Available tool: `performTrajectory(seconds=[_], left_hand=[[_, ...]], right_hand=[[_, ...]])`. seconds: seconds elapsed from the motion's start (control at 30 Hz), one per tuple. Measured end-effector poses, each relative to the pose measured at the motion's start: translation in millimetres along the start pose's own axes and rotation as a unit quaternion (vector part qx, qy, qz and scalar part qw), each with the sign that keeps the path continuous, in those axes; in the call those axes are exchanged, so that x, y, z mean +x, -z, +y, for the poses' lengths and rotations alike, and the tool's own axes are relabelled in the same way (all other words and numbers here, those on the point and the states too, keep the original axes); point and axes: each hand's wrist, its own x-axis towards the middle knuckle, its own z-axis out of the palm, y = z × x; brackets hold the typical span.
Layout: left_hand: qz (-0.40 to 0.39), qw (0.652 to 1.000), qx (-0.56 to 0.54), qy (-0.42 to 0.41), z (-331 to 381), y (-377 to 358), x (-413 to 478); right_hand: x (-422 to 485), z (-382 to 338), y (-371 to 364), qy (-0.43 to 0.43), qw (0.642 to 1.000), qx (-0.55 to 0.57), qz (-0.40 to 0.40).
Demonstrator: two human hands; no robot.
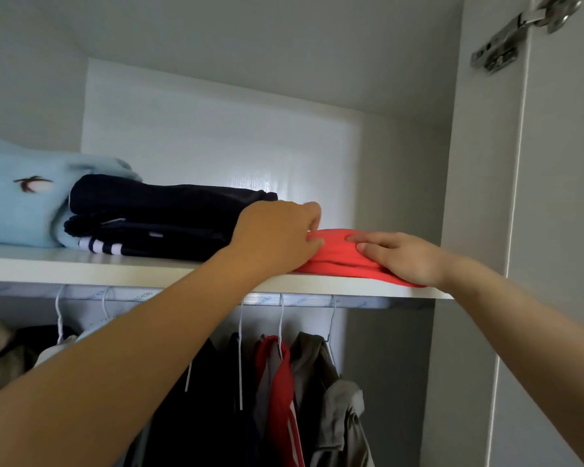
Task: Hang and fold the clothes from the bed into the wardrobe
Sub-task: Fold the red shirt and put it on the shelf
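The folded red garment (pixel 338 254) lay on the wardrobe shelf (pixel 81 264), at its right end and right at the front lip, straight ahead of me and above the hanging rail (pixel 311 301). Its long axis ran left to right along the shelf's edge, so I had 1 hand at each end.

My left hand (pixel 277 235) was at the left end, with fingers and thumb curled and pinching a fold of the red cloth. My right hand (pixel 402 257) lay flat on top of the right half, fingers straight and pressing down, gripping nothing. Both hands were in contact with the garment, so neither had further to reach.

The near right corner of the garment seemed to hang slightly over the lip, under my right wrist. I judged the coming move to be a push straight away from me, across the short axis. The bare shelf behind it, up to the back panel (pixel 216 146), gave open room.

Sideways there was little room. The navy pile (pixel 155 214) sat just beside the left end, though my left hand hid whether they touched. Beyond that pile was the light blue sweater (pixel 17 197). To the right, the wardrobe's side wall (pixel 405 180) stood near the garment.

An uneven push, I thought, could skew the fold or drag it off the lip onto the hung clothes (pixel 284 382) below.
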Motion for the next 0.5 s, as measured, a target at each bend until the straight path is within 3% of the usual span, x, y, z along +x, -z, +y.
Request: performTrajectory(seconds=[0.1, 0.17, 0.3, 0.37, 0.5], left_hand=[[-0.067, 0.992, 0.071, -0.082, -1, -9, -5], [-0.07, 0.992, 0.078, -0.072, -8, -8, -8], [0.032, 0.993, 0.083, 0.082, -36, -8, -3], [-0.031, 0.986, 0.075, 0.147, -45, -12, 2], [-0.095, 0.978, 0.086, 0.164, -46, -16, 5]], right_hand=[[3, -2, 0, 0.011, 0.999, -0.045, 0.01], [1, -3, -4, 0.016, 0.996, -0.083, -0.006], [14, -5, -11, 0.006, 0.995, -0.094, -0.03], [28, -5, -16, 0.0, 0.995, -0.087, -0.043], [57, -2, -29, -0.003, 0.996, -0.061, -0.06]])
